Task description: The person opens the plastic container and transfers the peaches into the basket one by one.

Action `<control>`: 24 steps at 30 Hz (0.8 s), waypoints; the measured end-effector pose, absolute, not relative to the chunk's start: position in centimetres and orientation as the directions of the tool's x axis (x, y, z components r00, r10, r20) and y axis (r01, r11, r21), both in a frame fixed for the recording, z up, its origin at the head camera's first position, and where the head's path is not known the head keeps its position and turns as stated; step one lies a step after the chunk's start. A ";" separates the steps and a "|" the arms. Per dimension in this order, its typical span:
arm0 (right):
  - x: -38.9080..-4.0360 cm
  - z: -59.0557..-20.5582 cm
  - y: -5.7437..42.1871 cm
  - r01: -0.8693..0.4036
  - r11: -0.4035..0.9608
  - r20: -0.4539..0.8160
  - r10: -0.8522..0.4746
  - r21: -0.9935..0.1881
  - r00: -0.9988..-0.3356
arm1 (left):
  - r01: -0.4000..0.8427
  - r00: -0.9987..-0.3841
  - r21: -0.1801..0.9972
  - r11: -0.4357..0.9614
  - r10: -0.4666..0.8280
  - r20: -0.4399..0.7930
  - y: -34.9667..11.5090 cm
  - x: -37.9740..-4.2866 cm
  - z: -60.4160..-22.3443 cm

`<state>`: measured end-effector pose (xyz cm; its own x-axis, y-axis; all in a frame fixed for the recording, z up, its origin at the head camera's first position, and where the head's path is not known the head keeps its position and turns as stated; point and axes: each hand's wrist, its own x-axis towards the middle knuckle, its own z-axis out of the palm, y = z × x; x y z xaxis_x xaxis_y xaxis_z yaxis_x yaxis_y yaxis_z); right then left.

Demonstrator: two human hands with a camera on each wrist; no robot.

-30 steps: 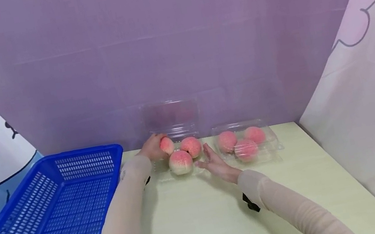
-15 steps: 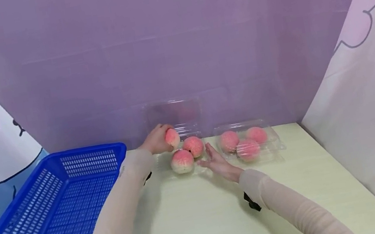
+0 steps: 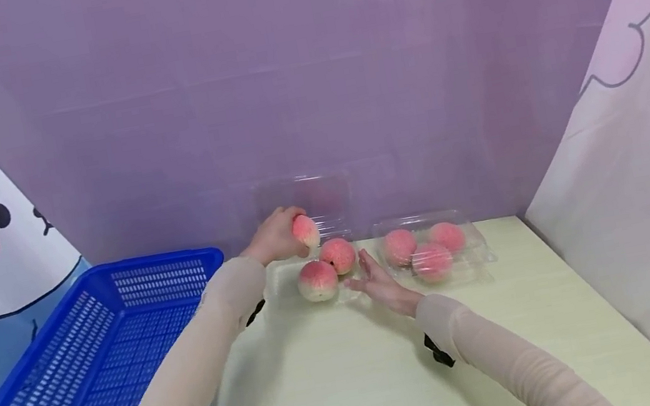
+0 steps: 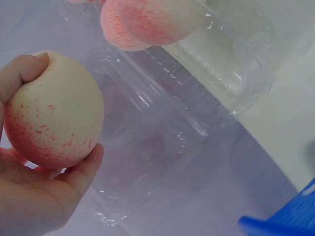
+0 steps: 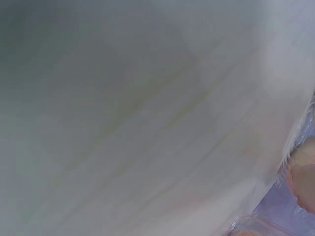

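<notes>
My left hand (image 3: 280, 235) grips a pink and cream peach (image 4: 56, 110), raised above a clear plastic clamshell box (image 4: 216, 64) whose lid stands up against the back. Fingers and thumb wrap round the fruit in the left wrist view. Two more peaches sit in that box, a front one (image 3: 318, 281) and a back one (image 3: 337, 256). Beside the box's right side my right hand (image 3: 381, 287) is held with fingers extended, thumb apart; whether it touches the plastic I cannot tell. Pale cloth covers most of the right wrist view.
On the right stands another clear clamshell box (image 3: 478, 250), its lid down over three peaches (image 3: 432, 262). A blue plastic basket (image 3: 106, 387) occupies the left of the pale table (image 3: 345, 388). Behind hangs a purple cloth (image 3: 303, 76), with printed cloths at both sides.
My left hand has lifted the peach up out of the open box's left side and shifted slightly right. The right hand has stayed nearly still. The head view has turned slightly left.
</notes>
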<state>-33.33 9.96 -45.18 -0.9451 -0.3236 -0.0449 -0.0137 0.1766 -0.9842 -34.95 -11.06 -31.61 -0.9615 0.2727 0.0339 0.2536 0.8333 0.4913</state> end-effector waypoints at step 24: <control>-32.1 -42.4 10.1 0.021 0.210 -0.095 -0.348 -0.978 -0.933 | 0.380 -0.923 0.366 0.849 0.328 0.200 -17.5 -29.7 -30.4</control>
<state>-32.10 10.12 -42.39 -0.9326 -0.3484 -0.0946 0.0207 0.2099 -0.9775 -29.69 -17.49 -30.43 -0.9235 0.3276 0.1996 0.3804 0.8494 0.3657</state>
